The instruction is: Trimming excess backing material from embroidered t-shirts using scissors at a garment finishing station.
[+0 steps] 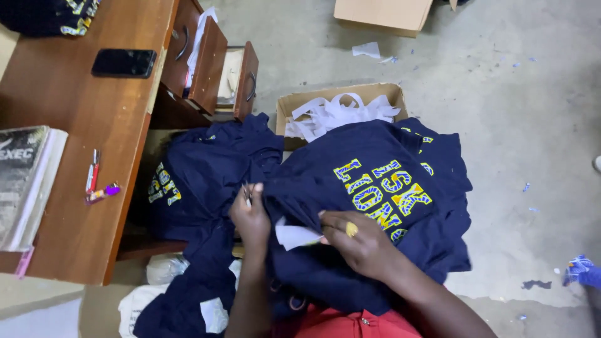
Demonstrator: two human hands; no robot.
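Left hand [251,216] pinched shut on small thin tool, tip poking up near navy shirt [369,188] fold. Right hand [357,241], yellow ring, fingers pressed flat on shirt, thumb side clamping white paper piece [295,236]. Shirt draped over lap, printed side up, far edge overlapping cardboard box [285,106] of white strips. Second navy shirt pile [200,175] left, butting against desk [75,156] edge; drawers [213,62] open above. Bare concrete floor [519,125] right: open room there.
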